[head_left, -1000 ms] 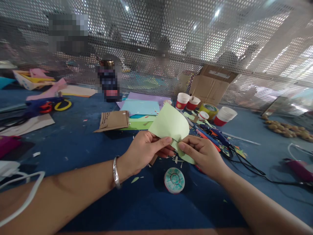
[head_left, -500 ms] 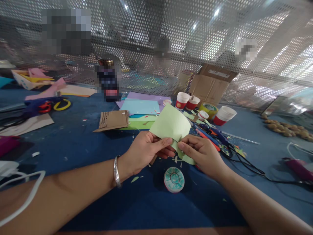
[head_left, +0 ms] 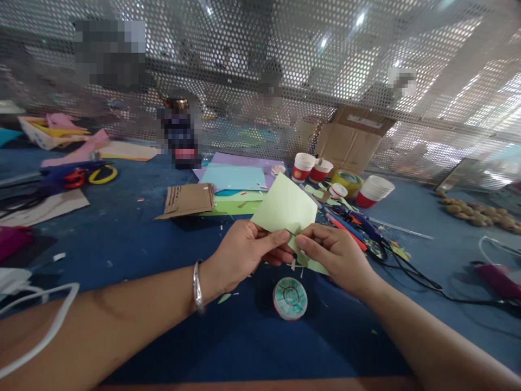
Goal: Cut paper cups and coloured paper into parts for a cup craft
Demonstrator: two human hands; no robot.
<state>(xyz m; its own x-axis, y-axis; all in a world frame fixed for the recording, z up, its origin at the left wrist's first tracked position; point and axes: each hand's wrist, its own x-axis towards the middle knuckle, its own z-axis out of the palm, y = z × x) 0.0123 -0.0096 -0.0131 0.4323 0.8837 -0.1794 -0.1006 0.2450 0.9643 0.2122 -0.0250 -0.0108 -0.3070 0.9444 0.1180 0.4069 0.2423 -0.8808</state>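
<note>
Pale green paper (head_left: 280,203) is held up off the desk (head_left: 244,353), between the hands. Left hand (head_left: 246,247): thumb pressed down over bent fingers, paper's lower edge pinched between. Right hand (head_left: 340,255): thumb and curled fingertips closed on the same paper, just beside the left thumb. A dark line runs between the two grips; crease, cut or tear, cannot tell. Main risk, I judge: hands pulling unevenly, so the thin paper rips or creases crookedly along that line. Thumbs also hide part of it, so a misalignment could go unnoticed. Round turquoise piece (head_left: 290,298) lies below, near the hands; a dropped wrist might knock it. Loose scraps (head_left: 224,298) nearby could cling to the paper if it is laid down. To the right, a blue corded tool (head_left: 368,228); its black cable (head_left: 419,279) could snag should the right forearm swing outward.
</note>
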